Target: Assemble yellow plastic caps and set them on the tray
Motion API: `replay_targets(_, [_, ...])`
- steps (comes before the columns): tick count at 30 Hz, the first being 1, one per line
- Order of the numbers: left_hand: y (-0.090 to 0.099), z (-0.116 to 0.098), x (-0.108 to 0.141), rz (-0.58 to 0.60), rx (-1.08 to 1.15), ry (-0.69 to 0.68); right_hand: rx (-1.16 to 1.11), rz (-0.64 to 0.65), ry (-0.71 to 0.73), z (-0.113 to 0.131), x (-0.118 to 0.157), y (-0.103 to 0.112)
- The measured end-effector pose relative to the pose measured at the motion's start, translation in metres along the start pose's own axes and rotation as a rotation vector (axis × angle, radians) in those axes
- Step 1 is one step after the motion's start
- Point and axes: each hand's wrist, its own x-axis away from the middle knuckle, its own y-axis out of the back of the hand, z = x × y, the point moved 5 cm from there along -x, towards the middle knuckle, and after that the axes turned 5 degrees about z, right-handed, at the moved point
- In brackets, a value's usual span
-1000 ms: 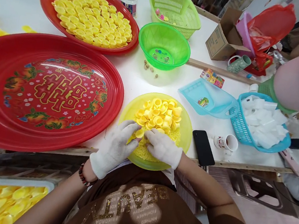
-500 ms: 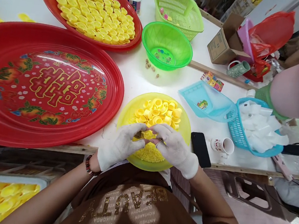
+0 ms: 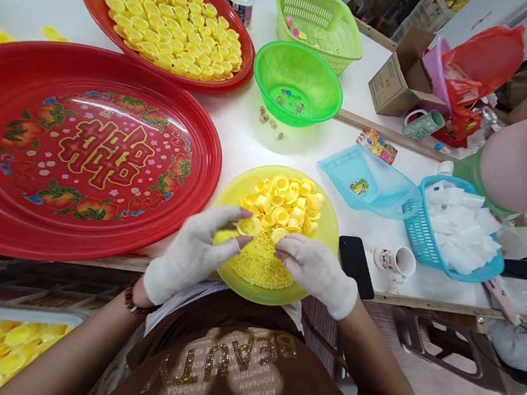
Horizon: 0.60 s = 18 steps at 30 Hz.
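Observation:
Over the left side of a yellow basin (image 3: pixel 324 275), my left hand (image 3: pixel 194 247) in a white glove with bare fingertips holds a small yellow plastic cup (image 3: pixel 249 226) between thumb and fingers. My right hand (image 3: pixel 315 268), gloved the same way, has its thumb and fingers pinched together above the basin; what they hold, if anything, is hidden. Tiny yellow pellets (image 3: pixel 265 265) fill the basin's near part. Beyond them lies a heap of small yellow ring-shaped caps (image 3: pixel 280 215), some close to my right fingertips.
On the left lies a large red tray (image 3: pixel 144 234); behind it, a red tray (image 3: pixel 93 0) bears rows of yellow cups (image 3: pixel 174 23). Farther off are a green bowl (image 3: pixel 323 105) and a green basket (image 3: pixel 323 6). Rightward sit a blue dustpan (image 3: pixel 371 179), phone (image 3: pixel 355 266) and mug (image 3: pixel 395 260).
My hands, which met over the basin, have parted. The left has moved left with the yellow cup, while the right stays over the pellets with its fingers pinched.

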Motion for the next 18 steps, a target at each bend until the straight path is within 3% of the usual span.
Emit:
replay_targets(3, [0.046,0.007,0.000,-0.303,-0.475,-0.037,0.144,-0.197,-0.084,-0.002,-0.011,0.013])
replay_targets(5, [0.068,0.026,-0.005,-0.355,-0.669,0.043,0.269,-0.259,-0.111,-0.001,-0.021,0.015])
replay_targets(8, [0.084,0.066,-0.016,-0.261,-0.786,0.155,0.387,-0.259,-0.140,0.000,-0.035,0.010])
replay_targets(11, [0.087,0.091,-0.024,-0.115,-0.800,0.213,0.423,-0.225,-0.175,-0.003,-0.042,0.004])
replay_targets(14, [0.084,0.080,-0.023,-0.103,-0.753,0.182,0.396,-0.216,-0.193,-0.006,-0.039,0.004])
replay_targets(16, [0.078,0.053,-0.017,-0.196,-0.699,0.112,0.356,-0.253,-0.167,-0.003,-0.032,0.010])
replay_targets(18, [0.057,0.021,-0.011,-0.192,-0.601,-0.010,0.299,-0.288,-0.099,0.004,-0.024,0.017])
